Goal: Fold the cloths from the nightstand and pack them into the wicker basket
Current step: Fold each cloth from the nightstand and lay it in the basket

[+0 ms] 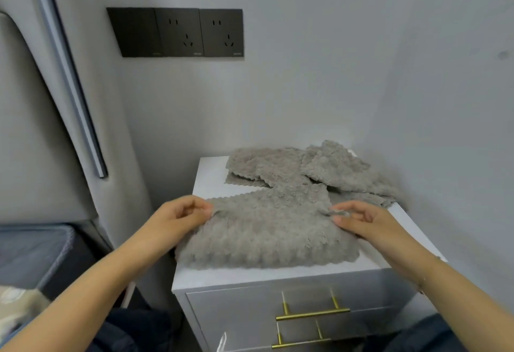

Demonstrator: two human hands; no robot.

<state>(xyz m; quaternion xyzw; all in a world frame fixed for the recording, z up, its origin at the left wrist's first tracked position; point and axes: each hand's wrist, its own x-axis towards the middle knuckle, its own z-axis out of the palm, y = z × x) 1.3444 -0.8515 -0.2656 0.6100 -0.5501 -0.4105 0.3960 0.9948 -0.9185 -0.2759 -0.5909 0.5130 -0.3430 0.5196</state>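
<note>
A grey-walled bedroom corner holds a white nightstand (278, 275) with brass drawer handles (313, 313), set under a row of dark wall sockets (178, 33) and beside a padded headboard (41, 129).

The left hand (180, 216) pinches the far left corner of the front cloth (267, 234) between thumb and curled fingers. The right hand (358, 221) pinches the far right corner the same way, that corner lifted slightly off the pile. Holding both far corners at once looks like the start of a fold: the two can be drawn toward the near edge together, so the cloth halves evenly instead of skewing.

The front cloth lies flat at the near edge of the nightstand top, its scalloped hem along the front, where there is bare room to fold. Behind it, the other cloths (306, 168) lie in a loose overlapping heap toward the wall, one draping off the right side, apparently waiting their turn.

No wicker basket is in view, so packing has probably not begun.
</note>
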